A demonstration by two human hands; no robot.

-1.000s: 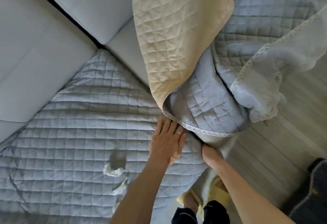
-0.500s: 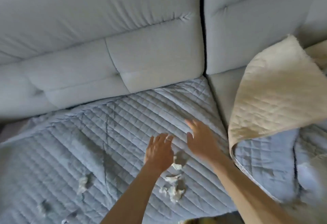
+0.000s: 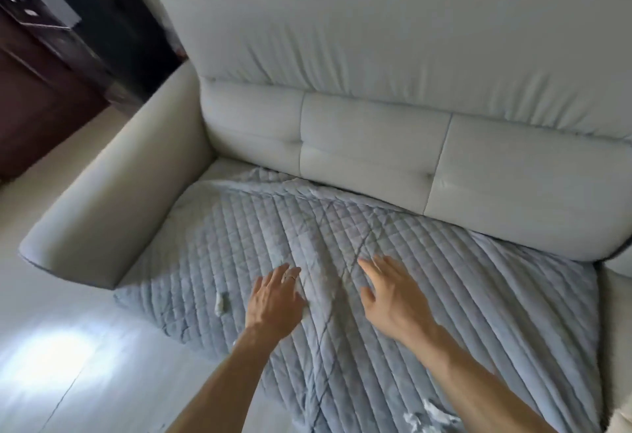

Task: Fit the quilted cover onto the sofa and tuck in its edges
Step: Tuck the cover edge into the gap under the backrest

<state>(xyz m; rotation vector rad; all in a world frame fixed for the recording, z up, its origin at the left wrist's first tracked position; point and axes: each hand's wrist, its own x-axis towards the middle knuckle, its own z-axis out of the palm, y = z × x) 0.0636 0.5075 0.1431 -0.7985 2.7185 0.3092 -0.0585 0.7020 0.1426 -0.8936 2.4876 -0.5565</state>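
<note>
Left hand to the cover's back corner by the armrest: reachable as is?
Probably yes. The left hand is open over the quilted cover; only flat quilt lies between it and the back corner by the armrest.

The quilted cover (image 3: 444,278) is running off the near edge of the view, and part of its far border is hiding under the back cushion (image 3: 369,145) of the sofa (image 3: 119,213). The dark cabinet (image 3: 41,90) at far left is blurring out, and the white scrap (image 3: 219,302) just left of my left hand (image 3: 275,302) is showing too small to name.

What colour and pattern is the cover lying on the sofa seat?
The quilted cover is pale grey-blue, stitched in a diamond grid; the head view shows it.
</note>
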